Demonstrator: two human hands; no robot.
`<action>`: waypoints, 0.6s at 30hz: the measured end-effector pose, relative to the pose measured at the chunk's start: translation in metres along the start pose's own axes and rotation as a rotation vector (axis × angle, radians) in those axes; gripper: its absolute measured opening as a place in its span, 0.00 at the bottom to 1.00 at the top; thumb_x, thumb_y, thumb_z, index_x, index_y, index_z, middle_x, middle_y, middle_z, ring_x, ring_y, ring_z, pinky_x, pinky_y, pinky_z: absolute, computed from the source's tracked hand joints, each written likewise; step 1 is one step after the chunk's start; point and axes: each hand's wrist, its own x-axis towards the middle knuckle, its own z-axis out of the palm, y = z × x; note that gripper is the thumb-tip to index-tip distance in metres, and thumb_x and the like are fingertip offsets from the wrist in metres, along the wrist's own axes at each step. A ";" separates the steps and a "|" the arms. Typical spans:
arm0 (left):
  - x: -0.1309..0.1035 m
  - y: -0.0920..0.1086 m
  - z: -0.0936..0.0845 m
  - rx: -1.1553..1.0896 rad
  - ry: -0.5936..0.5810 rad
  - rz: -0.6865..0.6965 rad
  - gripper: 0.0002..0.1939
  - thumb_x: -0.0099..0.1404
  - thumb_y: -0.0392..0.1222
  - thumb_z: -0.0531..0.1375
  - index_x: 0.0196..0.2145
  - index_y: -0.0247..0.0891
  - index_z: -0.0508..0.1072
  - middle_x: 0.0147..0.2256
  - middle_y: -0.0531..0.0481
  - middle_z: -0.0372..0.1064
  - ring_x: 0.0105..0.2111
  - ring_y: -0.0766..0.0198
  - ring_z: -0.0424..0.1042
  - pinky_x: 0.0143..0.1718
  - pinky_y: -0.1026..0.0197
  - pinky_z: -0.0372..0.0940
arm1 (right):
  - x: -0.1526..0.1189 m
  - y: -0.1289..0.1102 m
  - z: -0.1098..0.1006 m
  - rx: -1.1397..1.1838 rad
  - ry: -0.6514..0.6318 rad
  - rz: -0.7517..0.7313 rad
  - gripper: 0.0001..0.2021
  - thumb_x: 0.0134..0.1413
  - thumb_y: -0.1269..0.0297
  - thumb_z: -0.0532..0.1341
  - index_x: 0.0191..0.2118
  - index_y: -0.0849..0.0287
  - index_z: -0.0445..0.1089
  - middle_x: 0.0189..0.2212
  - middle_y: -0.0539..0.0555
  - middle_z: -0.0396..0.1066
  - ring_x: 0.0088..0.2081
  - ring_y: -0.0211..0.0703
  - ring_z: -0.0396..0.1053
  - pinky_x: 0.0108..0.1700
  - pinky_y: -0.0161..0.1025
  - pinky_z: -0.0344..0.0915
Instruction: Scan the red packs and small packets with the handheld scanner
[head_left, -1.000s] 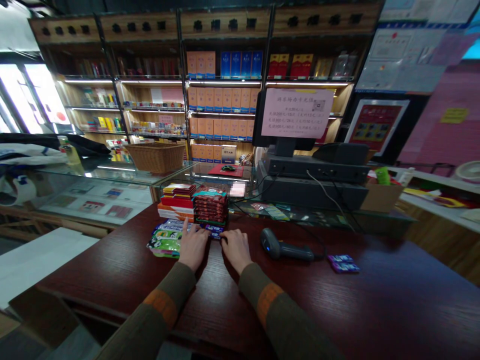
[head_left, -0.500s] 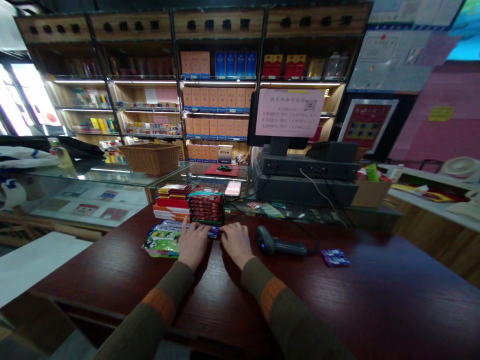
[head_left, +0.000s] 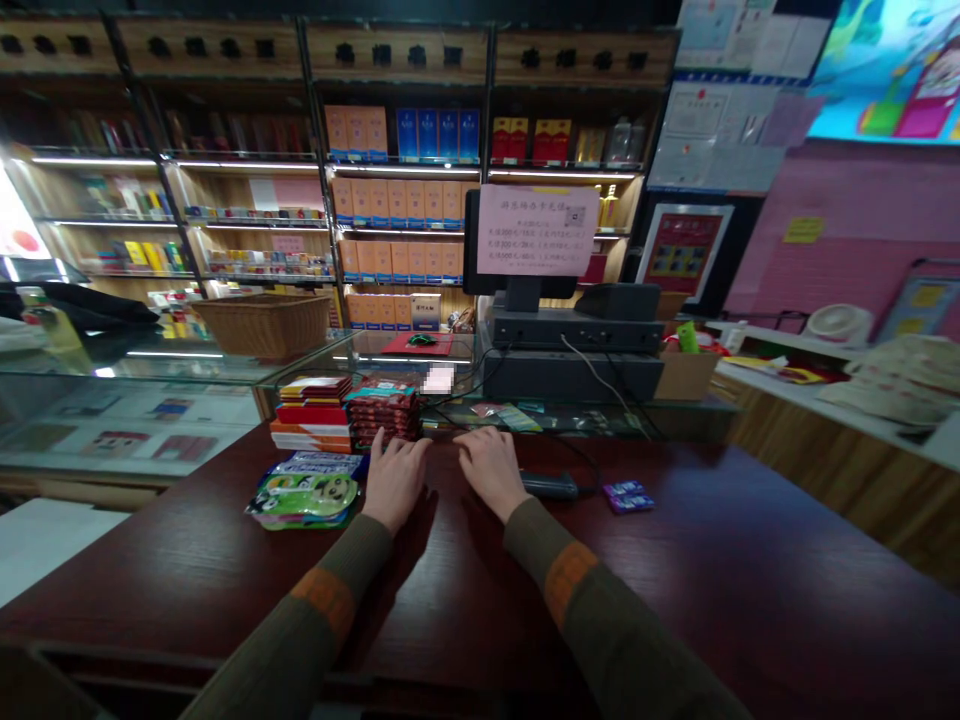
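Observation:
My left hand (head_left: 395,478) is palm down over the dark wooden counter, fingers spread and loosely bent, in front of a stack of brown packets (head_left: 382,405). Left of it lie green panda-print packets (head_left: 304,498) on blue-and-white ones (head_left: 322,464). My right hand (head_left: 491,468) is also palm down, its fingers loosely bent and the tips partly hidden. A gap of bare counter separates the two hands, and I see nothing held in either. The right hand partly covers a barcode scanner (head_left: 553,486). Farther right is a small purple packet (head_left: 628,496).
Red, white and orange boxes (head_left: 311,415) are stacked left of the brown packets. Behind the counter (head_left: 480,600) are a wicker basket (head_left: 262,325), a glass case and a till (head_left: 574,345) with a screen bearing a paper sign (head_left: 536,230). A cable runs from the scanner.
The view has turned right, so the surroundings appear farther left. My hands have moved apart slightly and right relative to the packets. The right hand now covers the scanner's head.

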 end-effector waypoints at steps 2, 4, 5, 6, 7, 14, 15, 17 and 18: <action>0.007 0.008 0.002 -0.014 0.012 0.009 0.18 0.71 0.39 0.50 0.52 0.43 0.75 0.39 0.47 0.79 0.43 0.54 0.73 0.66 0.41 0.44 | -0.003 0.013 -0.005 -0.005 0.012 0.020 0.13 0.64 0.68 0.56 0.48 0.52 0.77 0.47 0.54 0.78 0.52 0.48 0.66 0.51 0.45 0.54; 0.014 0.017 0.004 -0.030 0.019 0.020 0.17 0.72 0.41 0.50 0.52 0.43 0.75 0.38 0.47 0.79 0.43 0.54 0.73 0.66 0.41 0.44 | -0.007 0.026 -0.010 -0.011 0.025 0.040 0.13 0.64 0.68 0.56 0.47 0.53 0.77 0.47 0.54 0.78 0.52 0.48 0.66 0.51 0.45 0.54; 0.017 0.022 0.005 -0.039 0.023 0.028 0.17 0.72 0.42 0.50 0.52 0.43 0.75 0.38 0.47 0.79 0.43 0.54 0.73 0.66 0.41 0.45 | -0.009 0.033 -0.013 -0.013 0.032 0.052 0.13 0.64 0.68 0.57 0.47 0.53 0.77 0.47 0.54 0.78 0.52 0.48 0.66 0.51 0.45 0.54; 0.021 0.027 0.006 -0.047 0.027 0.038 0.17 0.73 0.43 0.51 0.52 0.44 0.75 0.38 0.47 0.79 0.43 0.54 0.73 0.66 0.41 0.45 | -0.012 0.040 -0.017 -0.014 0.038 0.064 0.13 0.64 0.68 0.57 0.47 0.53 0.77 0.47 0.54 0.78 0.52 0.48 0.66 0.51 0.45 0.54; 0.024 0.032 0.007 -0.054 0.032 0.051 0.16 0.73 0.43 0.51 0.51 0.44 0.75 0.39 0.47 0.79 0.43 0.54 0.73 0.66 0.41 0.45 | -0.014 0.047 -0.020 -0.016 0.044 0.078 0.13 0.64 0.68 0.56 0.47 0.53 0.77 0.47 0.53 0.78 0.52 0.48 0.66 0.51 0.45 0.54; 0.047 0.075 0.010 -0.100 0.040 0.126 0.15 0.73 0.46 0.52 0.49 0.43 0.75 0.40 0.48 0.79 0.44 0.54 0.73 0.67 0.41 0.43 | -0.036 0.098 -0.045 -0.079 0.088 0.196 0.14 0.64 0.69 0.56 0.47 0.51 0.77 0.48 0.53 0.78 0.52 0.46 0.67 0.51 0.45 0.55; 0.050 0.082 0.010 -0.109 0.031 0.137 0.15 0.73 0.46 0.52 0.49 0.43 0.75 0.40 0.48 0.79 0.44 0.54 0.73 0.67 0.40 0.43 | -0.040 0.106 -0.047 -0.086 0.092 0.214 0.14 0.64 0.69 0.56 0.47 0.51 0.77 0.48 0.53 0.78 0.52 0.46 0.67 0.51 0.45 0.55; 0.056 0.095 0.011 -0.127 0.014 0.153 0.14 0.72 0.45 0.53 0.49 0.43 0.76 0.41 0.47 0.79 0.45 0.54 0.73 0.67 0.40 0.43 | -0.046 0.122 -0.051 -0.092 0.106 0.242 0.14 0.64 0.69 0.56 0.47 0.51 0.77 0.48 0.53 0.78 0.52 0.46 0.67 0.51 0.44 0.55; 0.059 0.101 0.012 -0.138 0.006 0.163 0.14 0.72 0.45 0.54 0.49 0.43 0.76 0.41 0.47 0.79 0.45 0.53 0.73 0.67 0.39 0.43 | -0.050 0.129 -0.052 -0.093 0.117 0.253 0.14 0.63 0.69 0.56 0.47 0.52 0.77 0.48 0.53 0.78 0.52 0.46 0.67 0.52 0.44 0.55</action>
